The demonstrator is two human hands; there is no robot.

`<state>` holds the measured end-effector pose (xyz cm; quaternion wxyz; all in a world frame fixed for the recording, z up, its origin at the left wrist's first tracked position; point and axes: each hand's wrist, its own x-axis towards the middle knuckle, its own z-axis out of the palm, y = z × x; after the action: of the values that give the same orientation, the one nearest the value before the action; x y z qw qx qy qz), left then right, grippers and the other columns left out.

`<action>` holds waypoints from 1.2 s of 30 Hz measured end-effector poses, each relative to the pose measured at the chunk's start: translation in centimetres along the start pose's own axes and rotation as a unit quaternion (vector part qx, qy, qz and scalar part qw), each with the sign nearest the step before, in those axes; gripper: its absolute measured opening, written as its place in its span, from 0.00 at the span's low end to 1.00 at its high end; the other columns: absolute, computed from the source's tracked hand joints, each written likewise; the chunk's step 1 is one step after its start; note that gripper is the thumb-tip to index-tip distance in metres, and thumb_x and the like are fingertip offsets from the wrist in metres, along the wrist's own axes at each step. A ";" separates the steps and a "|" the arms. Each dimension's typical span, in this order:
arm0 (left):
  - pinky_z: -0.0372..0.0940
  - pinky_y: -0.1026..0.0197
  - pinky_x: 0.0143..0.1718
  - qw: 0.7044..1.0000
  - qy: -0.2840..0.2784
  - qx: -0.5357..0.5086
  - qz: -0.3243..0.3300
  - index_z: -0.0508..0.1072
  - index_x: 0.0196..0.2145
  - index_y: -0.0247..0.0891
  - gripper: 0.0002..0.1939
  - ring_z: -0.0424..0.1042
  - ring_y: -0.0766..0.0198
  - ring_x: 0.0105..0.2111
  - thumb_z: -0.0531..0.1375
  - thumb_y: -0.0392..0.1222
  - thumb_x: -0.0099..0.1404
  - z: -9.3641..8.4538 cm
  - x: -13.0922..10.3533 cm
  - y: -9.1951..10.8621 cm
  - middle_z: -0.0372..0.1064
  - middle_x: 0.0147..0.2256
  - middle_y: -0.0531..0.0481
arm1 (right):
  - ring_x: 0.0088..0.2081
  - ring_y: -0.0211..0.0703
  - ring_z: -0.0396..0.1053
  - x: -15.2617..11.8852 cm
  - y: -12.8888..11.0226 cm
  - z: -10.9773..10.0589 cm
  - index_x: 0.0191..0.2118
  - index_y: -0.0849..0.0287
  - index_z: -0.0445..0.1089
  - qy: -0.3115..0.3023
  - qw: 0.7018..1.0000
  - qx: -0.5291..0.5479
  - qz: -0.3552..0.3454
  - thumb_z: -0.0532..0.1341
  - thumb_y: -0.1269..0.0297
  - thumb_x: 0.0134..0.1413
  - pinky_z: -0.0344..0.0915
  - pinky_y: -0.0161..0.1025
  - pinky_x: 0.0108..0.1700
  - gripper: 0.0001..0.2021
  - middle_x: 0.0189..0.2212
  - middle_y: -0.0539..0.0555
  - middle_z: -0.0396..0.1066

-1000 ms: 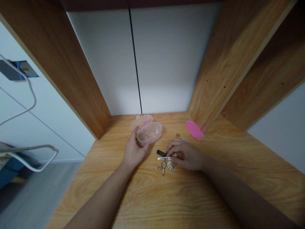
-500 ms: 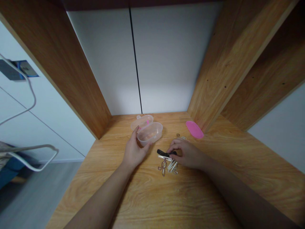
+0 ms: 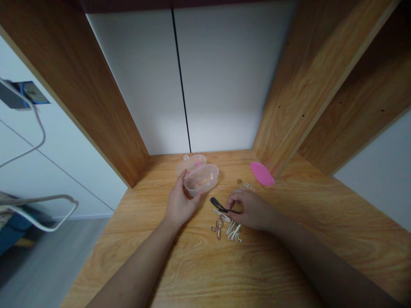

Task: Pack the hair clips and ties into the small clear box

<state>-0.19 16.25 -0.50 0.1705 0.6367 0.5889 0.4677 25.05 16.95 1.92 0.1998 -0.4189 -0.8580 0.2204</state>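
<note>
A clear oval plastic box (image 3: 202, 182) stands on the wooden surface with its hinged lid (image 3: 192, 162) folded back. Round its near left side is my left hand (image 3: 182, 203), thumb and fingers gripping the wall. Between thumb and fingertips of my right hand (image 3: 245, 207) is a black hair clip (image 3: 218, 205), its left end tilted up. Just below lie a whitish flat clip (image 3: 222, 214), a pinkish bow-shaped hair clip (image 3: 218, 226) and several pale metallic clips (image 3: 234, 232). Part of the black clip is hidden by my fingers.
A pink oval plate (image 3: 262, 173) lies at the right, near the wooden upright (image 3: 289, 128). A small dark coil-like ring (image 3: 239, 181) and thin pale bands (image 3: 247, 185) lie behind my right hand. A white panel (image 3: 218, 85) closes the back.
My right hand has drawn the black hair clip slightly, and its left end is now tilted up more. The clips below have shifted a little. My left hand stays on the box.
</note>
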 end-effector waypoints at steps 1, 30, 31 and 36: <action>0.65 0.42 0.61 1.000 -0.002 0.000 0.001 0.55 0.67 0.42 0.43 0.70 0.47 0.58 0.70 0.44 0.58 0.0 0.0 0.0 0.68 0.60 0.39 | 0.32 0.42 0.71 0.1 0.0 0.1 0.30 0.57 0.76 -0.007 1.000 0.015 0.010 0.67 0.66 0.47 0.63 0.38 0.35 0.02 0.29 0.52 0.76; 0.66 0.40 0.59 1.000 -0.017 0.002 -0.004 0.54 0.68 0.41 0.45 0.70 0.42 0.58 0.70 0.44 0.58 0.1 -0.1 -0.2 0.68 0.59 0.37 | 0.42 0.47 0.69 1.4 0.8 1.8 0.33 0.57 0.76 0.076 0.996 -0.008 0.042 0.68 0.65 0.55 0.62 0.44 0.47 0.03 0.36 0.54 0.73; 0.66 0.40 0.59 1.000 -0.021 0.002 -0.007 0.53 0.68 0.40 0.46 0.70 0.42 0.58 0.70 0.44 0.58 0.1 -0.1 -0.2 0.68 0.59 0.37 | 0.41 0.46 0.69 1.4 0.6 1.7 0.33 0.57 0.75 0.069 0.997 0.003 0.044 0.67 0.66 0.55 0.63 0.43 0.45 0.02 0.35 0.53 0.74; 0.64 0.40 0.60 0.999 -0.040 0.005 -0.003 0.51 0.69 0.38 0.47 0.69 0.43 0.59 0.69 0.45 0.58 0.2 -0.2 -0.3 0.67 0.60 0.36 | 0.35 0.43 0.70 1.2 -0.4 1.0 0.32 0.56 0.75 0.074 0.996 0.051 -0.002 0.66 0.66 0.57 0.63 0.40 0.40 0.03 0.30 0.51 0.75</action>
<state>-0.19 16.25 -0.91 0.1921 0.6536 0.5861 0.4386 23.56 17.46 1.53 0.2839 -0.4216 -0.8294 0.2317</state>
